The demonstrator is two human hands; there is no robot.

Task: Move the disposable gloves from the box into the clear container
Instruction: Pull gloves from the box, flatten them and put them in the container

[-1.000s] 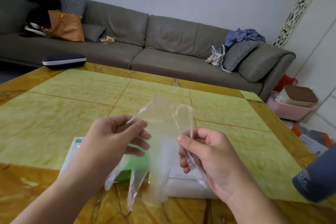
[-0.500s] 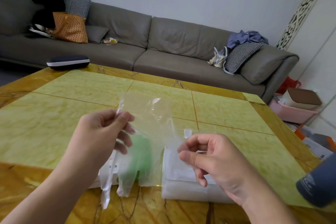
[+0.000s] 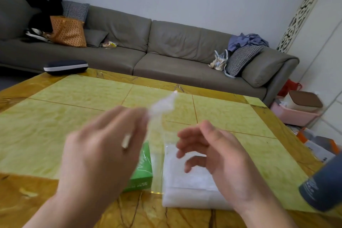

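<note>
Fingers (image 3: pixel 140 116) before green box (image 3: pixel 143 170)

I see the box (image 3: pixel 143 172) left of the clear container (image 3: pixel 190 187) on the counter (image 3: pixel 55 126), lower centre; the sofa (image 3: pixel 166 52) runs behind, across the upper frame.

Just the one camera here, sitting up on the person's head and looking forward and down across the yellow-green marble-patterned table (image 3: pixel 77 116). It's a wide-angle, so the edges are bending a bit. Both bare hands, the left hand (image 3: pixel 103 146) and the right hand (image 3: pixel 218 155), are filling the near part of the shot, really close and blurry. Farther off it's taking in the long grey leather sofa (image 3: pixel 166 46) along the far white wall, with a pink plastic bin (image 3: pixel 294 114) sitting on the floor off to the right.
</note>
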